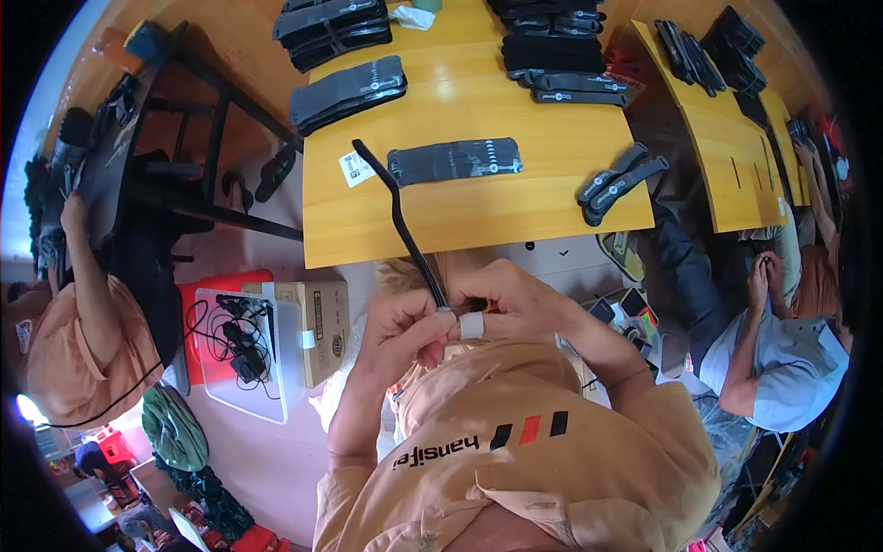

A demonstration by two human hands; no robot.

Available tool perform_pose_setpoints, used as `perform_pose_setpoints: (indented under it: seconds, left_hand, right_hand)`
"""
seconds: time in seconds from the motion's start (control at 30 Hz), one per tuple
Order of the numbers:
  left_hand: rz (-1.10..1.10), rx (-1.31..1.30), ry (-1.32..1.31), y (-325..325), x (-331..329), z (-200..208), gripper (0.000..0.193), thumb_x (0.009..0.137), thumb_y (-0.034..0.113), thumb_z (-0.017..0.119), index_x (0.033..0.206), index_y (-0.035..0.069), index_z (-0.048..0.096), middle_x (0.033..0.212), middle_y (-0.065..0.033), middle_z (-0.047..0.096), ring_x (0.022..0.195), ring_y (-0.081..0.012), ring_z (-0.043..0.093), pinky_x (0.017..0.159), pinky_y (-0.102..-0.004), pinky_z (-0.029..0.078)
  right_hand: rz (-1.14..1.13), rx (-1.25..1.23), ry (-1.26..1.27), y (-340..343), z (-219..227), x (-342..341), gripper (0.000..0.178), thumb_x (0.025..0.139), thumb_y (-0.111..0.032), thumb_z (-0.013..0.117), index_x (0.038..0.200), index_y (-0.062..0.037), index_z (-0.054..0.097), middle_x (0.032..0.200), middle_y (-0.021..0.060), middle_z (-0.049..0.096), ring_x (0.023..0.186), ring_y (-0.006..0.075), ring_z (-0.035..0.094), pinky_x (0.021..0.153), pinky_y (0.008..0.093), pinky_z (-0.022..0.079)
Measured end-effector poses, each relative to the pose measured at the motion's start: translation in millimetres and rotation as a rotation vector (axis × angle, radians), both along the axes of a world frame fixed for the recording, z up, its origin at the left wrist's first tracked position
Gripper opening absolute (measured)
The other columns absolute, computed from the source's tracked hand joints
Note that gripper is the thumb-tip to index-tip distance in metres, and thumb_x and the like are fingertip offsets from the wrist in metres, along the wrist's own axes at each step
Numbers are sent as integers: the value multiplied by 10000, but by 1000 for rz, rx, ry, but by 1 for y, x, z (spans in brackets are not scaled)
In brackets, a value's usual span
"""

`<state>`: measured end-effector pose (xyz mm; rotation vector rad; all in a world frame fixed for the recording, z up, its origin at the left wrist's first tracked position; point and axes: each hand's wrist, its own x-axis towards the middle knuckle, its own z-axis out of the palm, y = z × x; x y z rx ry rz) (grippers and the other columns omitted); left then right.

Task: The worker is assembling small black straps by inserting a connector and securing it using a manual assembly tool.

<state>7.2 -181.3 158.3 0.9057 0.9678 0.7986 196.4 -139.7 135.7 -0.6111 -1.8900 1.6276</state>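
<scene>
A long, narrow black strap rises from between my hands and bends over the table's front edge, its upper end above the tabletop. My left hand is closed, thumb and fingers pinching the strap's lower end near my belly. Close against it, my right hand is closed too, with a white band wrapped round its thumb. Something small, dark and orange shows at the right fingers, too hidden to name. A flat black strap pack lies on the table beyond, beside a white label.
The yellow table bears black stacks at far left, more stacks at far right, and small straps near its right corner. A plastic bin of cables and a cardboard box stand left. People sit on both sides.
</scene>
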Motion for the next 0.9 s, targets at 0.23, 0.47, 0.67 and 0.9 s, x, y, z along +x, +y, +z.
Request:
perform_pose_setpoints:
  seconds: [0.23, 0.47, 0.67, 0.9]
  left_hand:
    - [-45, -24, -75, -7, -2, 6, 170, 818, 98, 583, 675, 11, 554, 581, -43, 559, 462, -66, 518, 401, -171, 391]
    - [4, -77, -232, -8, -4, -7, 174, 805, 65, 566, 648, -7, 540, 561, -68, 550, 437, -96, 522, 368, -196, 399]
    - [-46, -50, -381, -6, -3, -16, 151, 774, 52, 584, 672, -53, 544, 544, -102, 535, 393, -134, 505, 330, -222, 389]
    - [-75, -81, -524, -9, -1, -22, 178, 749, 78, 592, 637, -50, 539, 496, -84, 511, 349, -131, 467, 329, -227, 345]
  right_hand:
    - [122, -4, 95, 1, 0, 0, 113, 723, -52, 538, 821, -2, 515, 606, 123, 473, 509, 197, 452, 495, 309, 340]
    - [133, 76, 92, -5, 3, -3, 125, 728, -31, 509, 844, 2, 541, 616, 124, 502, 504, 211, 484, 494, 304, 362]
    - [84, 9, 246, -10, 12, -7, 76, 757, -46, 513, 740, 18, 549, 522, 97, 479, 447, 127, 476, 433, 281, 354]
    - [184, -524, 241, -9, 16, -5, 146, 770, -74, 527, 649, 6, 548, 516, 11, 515, 426, 59, 472, 395, 211, 335]
